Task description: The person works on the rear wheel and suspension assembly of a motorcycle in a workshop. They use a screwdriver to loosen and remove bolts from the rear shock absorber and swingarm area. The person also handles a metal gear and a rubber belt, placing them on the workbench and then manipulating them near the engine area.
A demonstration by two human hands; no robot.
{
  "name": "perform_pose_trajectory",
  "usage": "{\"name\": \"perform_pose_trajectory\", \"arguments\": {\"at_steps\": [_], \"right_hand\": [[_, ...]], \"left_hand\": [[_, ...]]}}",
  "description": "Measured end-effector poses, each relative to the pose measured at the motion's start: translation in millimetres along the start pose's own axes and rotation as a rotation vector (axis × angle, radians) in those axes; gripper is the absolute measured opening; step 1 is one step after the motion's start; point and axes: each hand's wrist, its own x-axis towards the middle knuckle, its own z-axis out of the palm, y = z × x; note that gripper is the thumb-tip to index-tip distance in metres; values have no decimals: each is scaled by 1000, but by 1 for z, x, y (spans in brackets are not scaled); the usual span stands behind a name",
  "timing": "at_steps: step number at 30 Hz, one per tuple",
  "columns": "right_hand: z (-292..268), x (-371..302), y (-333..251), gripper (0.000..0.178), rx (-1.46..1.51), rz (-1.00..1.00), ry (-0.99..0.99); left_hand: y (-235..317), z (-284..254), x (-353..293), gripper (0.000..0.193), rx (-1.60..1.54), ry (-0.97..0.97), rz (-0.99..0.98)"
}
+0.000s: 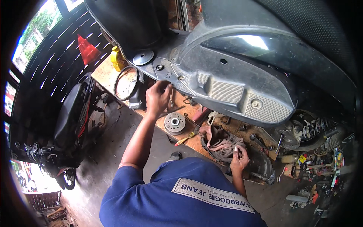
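My left hand is at the near edge of the grey scooter floorboard, its fingers curled in. Whatever they pinch, if anything, is hidden. Several small metal parts lie on the floorboard just beyond the fingertips. A metal tool shows beside the hand. My right hand is closed at the edge of a crumpled pinkish rag. A small white spot shows at its fingertips, too small to name. Between the hands, a round clutch drum with a centre nut rests on the wooden bench.
A drive belt, a yellow bottle and a metal pulley disc are at the left. A yellow brush lies near the bench edge. A black cover and shock absorber are at the right. A motorcycle stands behind left.
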Motion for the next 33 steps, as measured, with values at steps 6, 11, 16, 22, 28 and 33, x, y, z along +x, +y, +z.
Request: {"name": "perform_pose_trajectory", "arguments": {"at_steps": [6, 11, 16, 22, 28, 33], "right_hand": [[52, -9, -18, 16, 8, -198, 26], [69, -26, -27, 16, -24, -170, -9], [79, -37, -29, 14, 14, -135, 3], [83, -26, -41, 14, -118, -192, 19], [96, -21, -41, 20, 2, -36, -26], [99, -14, -18, 18, -24, -199, -100]], "left_hand": [[-33, -9, 50, 30, 58, 28, -113], [-51, -13, 68, 30, 148, 45, -13], [-56, -16, 72, 38, 170, -33, -26], [-60, -15, 85, 38, 176, -3, -30], [-67, -15, 92, 39, 256, -84, -114], [-76, -14, 91, 35, 288, -73, -33]]}}
